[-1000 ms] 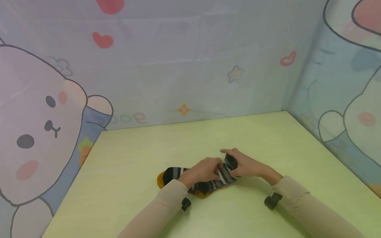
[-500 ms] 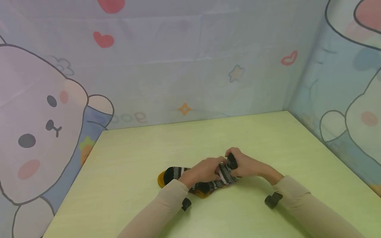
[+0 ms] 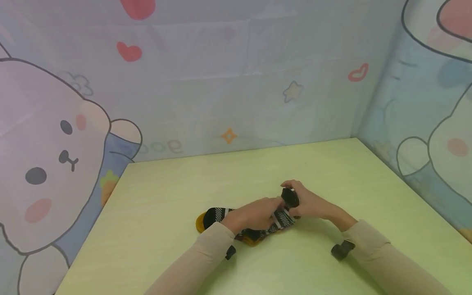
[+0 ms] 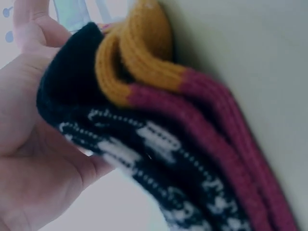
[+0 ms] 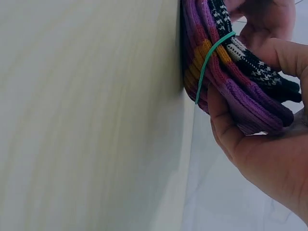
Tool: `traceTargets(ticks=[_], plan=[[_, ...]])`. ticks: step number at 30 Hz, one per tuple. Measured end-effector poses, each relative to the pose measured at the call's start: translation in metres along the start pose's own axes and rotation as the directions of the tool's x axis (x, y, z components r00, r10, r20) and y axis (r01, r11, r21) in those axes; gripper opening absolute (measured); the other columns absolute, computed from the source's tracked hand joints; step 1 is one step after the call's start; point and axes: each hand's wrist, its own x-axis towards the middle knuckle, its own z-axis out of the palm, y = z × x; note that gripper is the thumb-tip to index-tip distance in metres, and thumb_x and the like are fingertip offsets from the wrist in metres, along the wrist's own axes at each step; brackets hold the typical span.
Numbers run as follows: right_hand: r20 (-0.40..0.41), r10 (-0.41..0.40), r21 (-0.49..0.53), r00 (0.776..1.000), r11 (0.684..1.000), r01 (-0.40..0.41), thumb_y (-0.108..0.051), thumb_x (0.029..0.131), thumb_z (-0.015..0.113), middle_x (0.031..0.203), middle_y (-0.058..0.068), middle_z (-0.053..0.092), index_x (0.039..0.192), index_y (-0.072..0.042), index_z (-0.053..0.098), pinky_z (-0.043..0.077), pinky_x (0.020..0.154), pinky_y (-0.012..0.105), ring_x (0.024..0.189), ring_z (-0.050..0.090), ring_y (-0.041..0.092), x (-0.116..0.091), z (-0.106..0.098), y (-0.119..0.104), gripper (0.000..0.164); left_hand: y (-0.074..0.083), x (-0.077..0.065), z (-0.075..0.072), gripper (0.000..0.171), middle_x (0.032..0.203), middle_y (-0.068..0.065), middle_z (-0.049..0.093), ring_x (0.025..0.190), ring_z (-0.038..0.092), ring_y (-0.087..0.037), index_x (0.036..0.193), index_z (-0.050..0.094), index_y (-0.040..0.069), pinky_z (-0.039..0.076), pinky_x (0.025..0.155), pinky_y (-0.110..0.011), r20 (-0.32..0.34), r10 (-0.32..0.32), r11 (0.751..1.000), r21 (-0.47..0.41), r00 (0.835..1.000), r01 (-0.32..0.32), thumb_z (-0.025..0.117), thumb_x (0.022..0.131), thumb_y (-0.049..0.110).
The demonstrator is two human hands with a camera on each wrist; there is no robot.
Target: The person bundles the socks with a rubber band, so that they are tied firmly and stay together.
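Note:
A bundle of patterned knit socks (image 3: 285,220), in black, white, purple and mustard, lies on the table under both hands. Across it in the right wrist view runs a thin green rubber band (image 5: 206,62). My left hand (image 3: 256,214) holds the middle of the bundle from above; its fingertips are partly hidden. At the right end, my right hand (image 3: 313,204) grips the socks, fingers and thumb on opposite sides of the black and purple end. The left wrist view has the left palm beside a black part of the socks, with mustard and magenta edges facing the camera.
The pale yellow-green table (image 3: 177,184) extends around the hands. A cartoon-printed cloth backdrop (image 3: 206,82) closes off its back and sides. Small black wrist cameras are strapped under both cuffs, such as the right camera (image 3: 342,250).
The right hand has shifted slightly away and right. The left fingers have reached further right over the socks. A thin strand visible earlier near the right fingertips no longer shows in the head view.

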Motion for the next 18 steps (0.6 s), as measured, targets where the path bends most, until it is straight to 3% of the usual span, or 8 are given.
traceTargets(ticks=[4,7,10,14,18], plan=[[-0.073,-0.047,-0.003,0.996,0.999,0.047,-0.003,0.085,0.073,0.149,0.025,0.023,0.154,-0.006,0.023,0.043,0.095,0.054,0.131,0.037,0.042,-0.002,-0.005,-0.003,0.086,0.002,0.001,0.0,0.05,0.095,-0.003,0.065,0.064,0.056,-0.008,0.149,0.025,0.008,0.044,0.063,-0.022,-0.017,-0.045,0.996,-0.077,0.999,0.044,0.049,0.106,0.016],[-0.111,-0.073,0.027,0.991,0.997,0.076,-0.004,0.085,0.077,0.15,0.023,0.021,0.155,-0.008,0.023,0.045,0.095,0.053,0.13,0.038,0.041,-0.002,-0.009,-0.007,0.088,0.005,0.002,0.0,0.07,0.072,-0.002,0.06,0.048,0.048,-0.01,0.159,-0.003,0.011,0.039,0.051,-0.023,-0.039,-0.072,0.996,-0.045,0.997,0.07,0.045,0.108,0.019],[-0.098,-0.075,0.085,0.992,0.993,0.083,-0.003,0.085,0.077,0.153,0.021,0.017,0.156,-0.01,0.022,0.047,0.095,0.048,0.133,0.037,0.04,-0.002,-0.009,-0.01,0.091,0.009,0.003,-0.002,0.085,0.06,0.0,0.053,0.043,0.043,-0.012,0.156,-0.023,0.018,0.035,0.048,-0.024,-0.054,-0.074,0.997,0.031,0.996,0.075,0.046,0.107,0.02],[-0.07,-0.047,0.13,0.996,0.99,0.056,-0.003,0.085,0.076,0.158,0.018,0.015,0.158,-0.016,0.018,0.049,0.094,0.041,0.137,0.034,0.038,-0.004,-0.007,-0.011,0.094,0.014,0.007,-0.002,0.083,0.057,0.0,0.05,0.043,0.04,-0.013,0.158,-0.018,0.022,0.033,0.046,-0.024,-0.07,-0.055,0.99,0.128,0.996,0.064,0.047,0.107,0.023],[-0.073,-0.034,0.162,0.997,0.986,0.046,-0.007,0.085,0.077,0.157,0.018,0.021,0.158,-0.014,0.02,0.046,0.098,0.044,0.136,0.036,0.039,-0.003,-0.007,-0.009,0.093,0.016,0.011,-0.003,0.068,0.056,0.0,0.049,0.044,0.04,-0.014,0.162,0.013,0.02,0.033,0.044,-0.024,-0.075,-0.05,0.975,0.211,0.996,0.065,0.051,0.106,0.019]])
